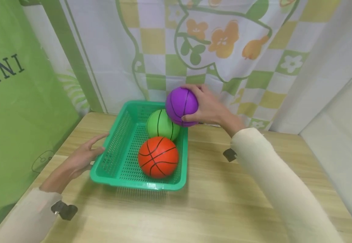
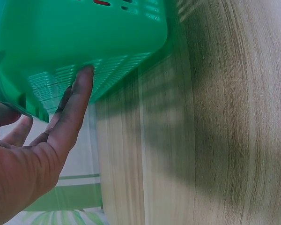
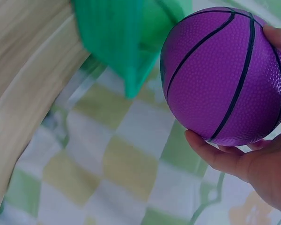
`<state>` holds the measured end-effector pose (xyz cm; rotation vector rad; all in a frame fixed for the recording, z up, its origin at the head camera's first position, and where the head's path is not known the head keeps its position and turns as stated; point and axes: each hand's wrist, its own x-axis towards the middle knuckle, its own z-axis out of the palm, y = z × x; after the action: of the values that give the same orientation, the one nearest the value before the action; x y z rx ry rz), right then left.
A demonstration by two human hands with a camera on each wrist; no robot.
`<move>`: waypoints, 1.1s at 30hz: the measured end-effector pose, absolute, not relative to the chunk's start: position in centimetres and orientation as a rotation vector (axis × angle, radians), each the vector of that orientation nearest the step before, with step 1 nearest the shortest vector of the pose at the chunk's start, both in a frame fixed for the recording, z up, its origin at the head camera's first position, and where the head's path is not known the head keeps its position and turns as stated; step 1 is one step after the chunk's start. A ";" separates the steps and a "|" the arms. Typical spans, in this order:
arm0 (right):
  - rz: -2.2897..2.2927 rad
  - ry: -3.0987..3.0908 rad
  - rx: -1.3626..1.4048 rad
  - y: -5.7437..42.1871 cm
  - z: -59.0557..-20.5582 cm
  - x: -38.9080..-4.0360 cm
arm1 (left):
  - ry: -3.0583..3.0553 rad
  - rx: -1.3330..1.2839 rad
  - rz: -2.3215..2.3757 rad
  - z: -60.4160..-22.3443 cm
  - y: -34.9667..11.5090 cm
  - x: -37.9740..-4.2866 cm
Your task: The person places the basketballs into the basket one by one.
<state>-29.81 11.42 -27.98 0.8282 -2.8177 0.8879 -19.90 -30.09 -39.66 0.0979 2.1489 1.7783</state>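
Observation:
My right hand (image 1: 207, 106) grips a purple mini basketball (image 1: 182, 105), thumb and fingers spread round its right side. It is over the back right corner of a green plastic basket (image 1: 109, 179). In the right wrist view the purple ball (image 3: 225, 79) shows its pebbled skin and black lines. Inside the basket a green ball (image 1: 160, 123) sits behind an orange-red ball (image 1: 158, 158). My left hand (image 1: 81, 157) rests at the basket's left side. The left wrist view shows its extended fingers (image 2: 79, 98) against the perforated outer wall.
The basket stands on a light wooden table (image 1: 224, 202). Behind it hangs a checked, flowered curtain (image 1: 179, 64). A green cloth (image 1: 18, 118) is at the left, and a pale wall (image 1: 343, 135) at the right. Each sleeve carries a dark wrist device (image 1: 64, 210).

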 end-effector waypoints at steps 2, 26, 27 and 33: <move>0.891 -2.805 0.880 10.0 -27.9 -29.8 | 2.155 0.098 1.775 -39.7 -30.1 -19.9; 0.942 -2.671 1.384 -2.4 -30.2 -30.0 | 2.116 0.043 1.807 -39.8 -30.4 -19.8; 0.949 -2.682 1.374 -2.7 -30.4 -30.0 | 2.116 0.039 1.805 -39.8 -30.5 -19.8; 0.950 -2.746 1.291 -3.6 -31.1 -30.4 | 2.174 0.072 1.753 -39.6 -30.5 -20.0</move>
<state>-30.40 -3.60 -31.10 1.2909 -2.7459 0.9503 -19.99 -30.50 -39.61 0.0718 2.1740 1.7526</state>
